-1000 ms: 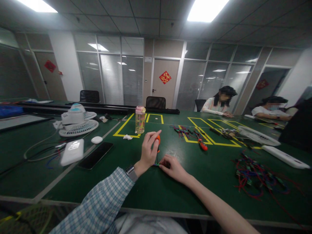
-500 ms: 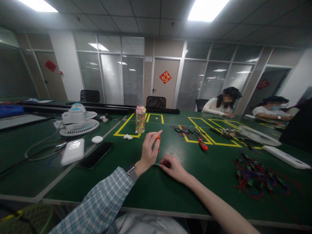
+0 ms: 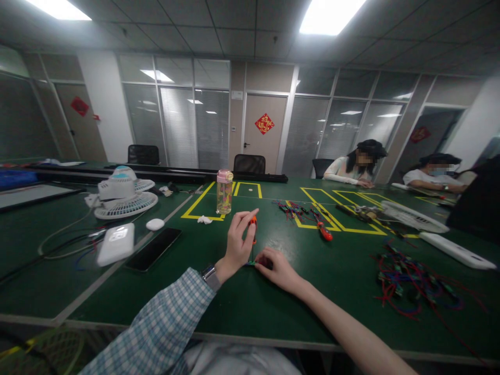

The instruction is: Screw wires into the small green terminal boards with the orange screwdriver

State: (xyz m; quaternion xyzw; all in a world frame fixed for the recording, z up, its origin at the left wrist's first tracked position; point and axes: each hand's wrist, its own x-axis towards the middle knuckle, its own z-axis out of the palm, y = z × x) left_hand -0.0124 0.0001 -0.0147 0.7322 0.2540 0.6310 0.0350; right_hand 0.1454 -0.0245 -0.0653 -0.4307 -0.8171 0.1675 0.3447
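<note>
My left hand is closed round the orange handle of a screwdriver, which stands nearly upright, its thin shaft pointing down. The shaft's lower end meets a small green circuit board on the table. From the right, my right hand pinches the edge of that board between thumb and fingers, resting low on the tabletop. Part of the board is hidden by my fingers, and the exact spot under the screwdriver tip is too small to make out.
A wire-and-board pile lies right, a smaller bundle farther back beside a red screwdriver. A bottle stands ahead; a phone, power bank and fan lie left. Two people sit back right.
The fingers of my left hand have shifted slightly on the screwdriver handle, so more orange shows. My right hand and the circuit board stay in place.
</note>
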